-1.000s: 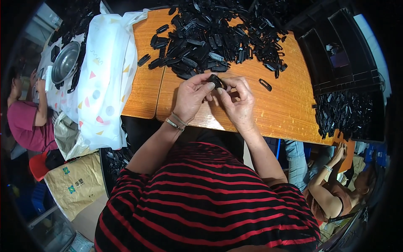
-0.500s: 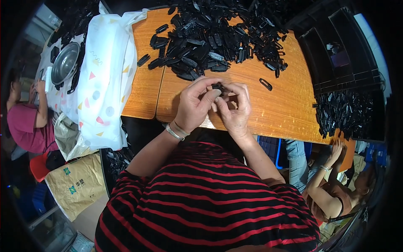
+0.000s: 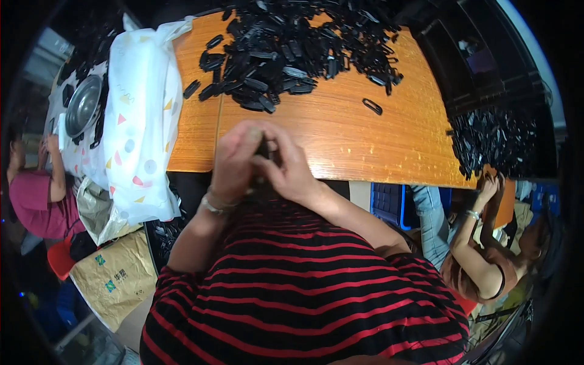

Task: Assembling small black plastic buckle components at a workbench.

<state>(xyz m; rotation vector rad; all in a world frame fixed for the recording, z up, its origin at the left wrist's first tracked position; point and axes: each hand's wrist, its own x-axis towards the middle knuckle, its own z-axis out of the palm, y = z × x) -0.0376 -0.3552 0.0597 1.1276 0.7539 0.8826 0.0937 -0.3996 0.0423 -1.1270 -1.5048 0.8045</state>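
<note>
My left hand (image 3: 233, 159) and my right hand (image 3: 293, 170) are together in front of my chest, at the table's near edge. Both are closed around a small black plastic piece (image 3: 264, 148), which shows only in part between the fingers; blur hides its exact shape. Beyond them, a large heap of black plastic pieces (image 3: 280, 58), many long and oval, covers the far part of the wooden table (image 3: 340, 143). One open oval frame piece (image 3: 372, 106) lies apart on the right.
At left, a white patterned cloth (image 3: 137, 121) hangs over the table edge, with a metal bowl (image 3: 84, 106) beyond it. A black bin of parts (image 3: 496, 143) stands at right. One person (image 3: 39, 194) sits at left, another (image 3: 480, 255) at right.
Both hands have moved left and toward my body with the black plastic piece, and the right hand now wraps more around it. The view has shifted slightly.
</note>
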